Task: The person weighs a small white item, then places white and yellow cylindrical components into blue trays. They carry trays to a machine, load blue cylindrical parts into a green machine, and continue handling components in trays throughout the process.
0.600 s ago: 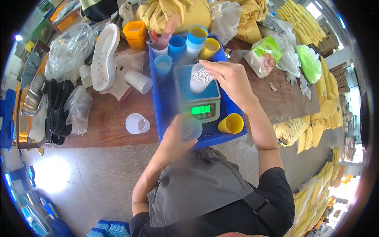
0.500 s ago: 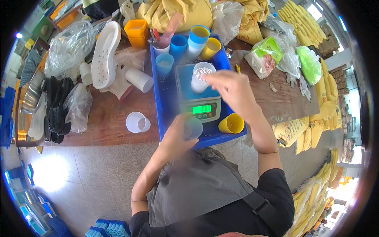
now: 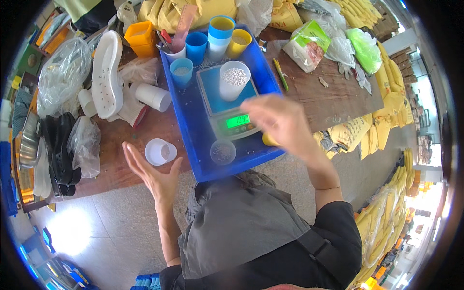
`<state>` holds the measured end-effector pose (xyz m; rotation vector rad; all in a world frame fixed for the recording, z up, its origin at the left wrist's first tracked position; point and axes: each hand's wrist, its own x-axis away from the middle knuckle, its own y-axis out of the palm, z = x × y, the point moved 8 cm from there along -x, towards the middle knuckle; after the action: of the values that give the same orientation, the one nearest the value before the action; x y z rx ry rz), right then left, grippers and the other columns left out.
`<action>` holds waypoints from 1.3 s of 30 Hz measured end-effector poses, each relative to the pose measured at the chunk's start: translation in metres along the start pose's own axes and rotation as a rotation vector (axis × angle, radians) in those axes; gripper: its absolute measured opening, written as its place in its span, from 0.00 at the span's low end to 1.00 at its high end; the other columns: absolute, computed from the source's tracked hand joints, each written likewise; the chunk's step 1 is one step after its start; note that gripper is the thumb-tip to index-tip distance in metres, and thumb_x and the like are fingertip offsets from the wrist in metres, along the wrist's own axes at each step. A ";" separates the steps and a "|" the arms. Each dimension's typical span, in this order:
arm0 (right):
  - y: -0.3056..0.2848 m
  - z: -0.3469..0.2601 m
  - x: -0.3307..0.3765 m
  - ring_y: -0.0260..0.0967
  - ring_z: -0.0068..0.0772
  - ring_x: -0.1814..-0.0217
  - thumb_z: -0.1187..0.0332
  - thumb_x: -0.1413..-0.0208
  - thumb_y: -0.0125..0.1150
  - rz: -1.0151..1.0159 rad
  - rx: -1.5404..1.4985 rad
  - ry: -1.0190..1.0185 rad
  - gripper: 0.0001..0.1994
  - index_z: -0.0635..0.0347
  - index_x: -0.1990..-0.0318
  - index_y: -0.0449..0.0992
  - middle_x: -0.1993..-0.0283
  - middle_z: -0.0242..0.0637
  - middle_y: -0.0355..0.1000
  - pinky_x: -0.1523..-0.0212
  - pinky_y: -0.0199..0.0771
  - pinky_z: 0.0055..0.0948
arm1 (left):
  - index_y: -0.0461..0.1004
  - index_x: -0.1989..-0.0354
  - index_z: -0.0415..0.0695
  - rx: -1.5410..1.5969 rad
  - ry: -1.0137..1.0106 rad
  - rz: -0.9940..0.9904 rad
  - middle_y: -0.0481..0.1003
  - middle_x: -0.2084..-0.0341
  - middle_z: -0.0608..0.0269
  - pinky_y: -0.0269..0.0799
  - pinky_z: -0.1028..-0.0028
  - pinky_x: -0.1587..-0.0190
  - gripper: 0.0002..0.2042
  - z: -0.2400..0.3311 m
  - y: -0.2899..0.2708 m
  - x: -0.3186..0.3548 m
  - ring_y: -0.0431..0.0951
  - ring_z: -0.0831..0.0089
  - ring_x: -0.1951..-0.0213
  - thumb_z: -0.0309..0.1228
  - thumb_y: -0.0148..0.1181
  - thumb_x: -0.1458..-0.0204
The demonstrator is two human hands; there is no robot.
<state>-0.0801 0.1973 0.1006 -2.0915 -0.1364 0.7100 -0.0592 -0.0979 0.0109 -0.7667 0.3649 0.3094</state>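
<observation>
Hovering open and empty over the near right corner of the blue tray [image 3: 193, 130], the right hand [image 3: 280, 121] covers most of a yellow cup [image 3: 268, 141]. Just left of it in the tray sits a digital scale [image 3: 229, 104] with a lit green display, carrying a white cup of pale pellets [image 3: 234, 79]. A small clear cup [image 3: 223, 152] stands in the tray in front of the scale. Left of the tray, the left hand [image 3: 154, 176] is spread open, holding nothing, beside a white cup [image 3: 160, 151] on the bench [image 3: 338, 96]. Blue and yellow cups [image 3: 220, 36] crowd the tray's far end.
</observation>
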 end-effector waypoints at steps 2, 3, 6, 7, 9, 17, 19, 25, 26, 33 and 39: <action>-0.015 0.046 -0.010 0.79 0.44 0.53 0.70 0.49 0.70 0.098 0.048 0.239 0.20 0.63 0.47 0.76 0.52 0.43 0.79 0.51 0.79 0.36 | 0.48 0.25 0.44 0.123 -0.134 -0.122 0.58 0.31 0.44 0.57 0.55 0.30 0.54 -0.029 0.022 -0.005 0.60 0.52 0.31 0.27 0.78 0.61; -0.014 0.064 -0.015 0.78 0.46 0.50 0.69 0.49 0.72 0.102 0.097 0.302 0.25 0.64 0.43 0.73 0.49 0.45 0.78 0.49 0.78 0.37 | 0.50 0.27 0.44 0.257 -0.165 -0.102 0.60 0.34 0.44 0.60 0.56 0.32 0.52 -0.035 0.027 -0.006 0.63 0.54 0.33 0.28 0.78 0.61; 0.023 0.095 -0.030 0.73 0.46 0.41 0.65 0.52 0.75 0.006 -0.171 0.414 0.34 0.63 0.37 0.67 0.41 0.48 0.73 0.42 0.73 0.38 | 0.57 0.31 0.42 0.483 -0.261 -0.094 0.69 0.41 0.47 0.68 0.61 0.38 0.46 -0.041 0.033 -0.010 0.71 0.60 0.41 0.28 0.79 0.61; 0.039 0.095 -0.038 0.67 0.37 0.33 0.65 0.54 0.78 -0.101 -0.223 0.397 0.41 0.64 0.33 0.62 0.34 0.47 0.68 0.38 0.70 0.36 | 0.59 0.33 0.41 0.468 -0.227 -0.098 0.72 0.44 0.49 0.70 0.63 0.41 0.44 -0.035 0.027 -0.015 0.74 0.62 0.43 0.29 0.79 0.60; 0.057 0.084 -0.054 0.66 0.36 0.32 0.66 0.54 0.78 -0.140 -0.320 0.352 0.38 0.65 0.35 0.65 0.36 0.44 0.69 0.36 0.68 0.35 | 0.63 0.37 0.40 0.484 -0.177 -0.193 0.76 0.50 0.53 0.73 0.66 0.44 0.40 -0.017 0.019 -0.027 0.77 0.65 0.48 0.29 0.79 0.60; 0.065 -0.071 -0.078 0.68 0.36 0.34 0.77 0.55 0.67 -0.009 0.231 -0.285 0.32 0.48 0.38 0.71 0.37 0.33 0.71 0.40 0.66 0.41 | 0.62 0.37 0.39 0.533 -0.071 -0.501 0.79 0.54 0.49 0.77 0.65 0.51 0.39 0.044 0.018 -0.051 0.81 0.62 0.53 0.30 0.78 0.59; 0.071 -0.110 -0.070 0.65 0.34 0.31 0.67 0.43 0.58 0.026 0.501 -0.508 0.20 0.49 0.41 0.72 0.38 0.34 0.71 0.44 0.67 0.41 | 0.63 0.38 0.39 0.555 -0.081 -0.495 0.79 0.53 0.46 0.76 0.64 0.50 0.38 0.041 0.015 -0.048 0.81 0.59 0.51 0.31 0.77 0.57; 0.093 -0.165 -0.043 0.58 0.33 0.27 0.63 0.40 0.57 0.056 0.794 -0.777 0.22 0.48 0.38 0.70 0.33 0.32 0.67 0.43 0.67 0.41 | 0.65 0.41 0.37 0.616 0.046 -0.382 0.76 0.52 0.49 0.76 0.67 0.51 0.29 0.036 -0.010 -0.035 0.80 0.60 0.51 0.28 0.70 0.51; 0.094 -0.173 -0.040 0.57 0.33 0.26 0.63 0.39 0.56 0.101 0.824 -0.792 0.22 0.46 0.37 0.70 0.33 0.31 0.66 0.43 0.66 0.39 | 0.66 0.42 0.36 0.638 0.057 -0.366 0.74 0.52 0.51 0.76 0.67 0.52 0.27 0.036 -0.014 -0.032 0.79 0.62 0.51 0.27 0.68 0.50; 0.066 -0.108 -0.067 0.68 0.31 0.35 0.69 0.52 0.70 0.035 0.460 -0.273 0.28 0.45 0.41 0.71 0.40 0.33 0.72 0.44 0.64 0.40 | 0.66 0.43 0.40 0.755 -0.138 -0.360 0.77 0.55 0.55 0.74 0.68 0.48 0.30 0.014 -0.021 -0.012 0.78 0.67 0.51 0.23 0.72 0.56; 0.071 0.074 -0.065 0.72 0.42 0.38 0.66 0.57 0.80 0.027 -0.138 0.264 0.40 0.63 0.37 0.64 0.42 0.47 0.73 0.38 0.70 0.37 | 0.66 0.44 0.41 0.677 -0.278 -0.126 0.75 0.51 0.56 0.72 0.67 0.45 0.33 -0.026 -0.053 0.033 0.76 0.68 0.49 0.22 0.74 0.61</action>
<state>-0.1853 0.1861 0.0403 -2.3020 -0.0100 0.4446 -0.0138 -0.1478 0.0121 -0.0768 0.1376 0.1523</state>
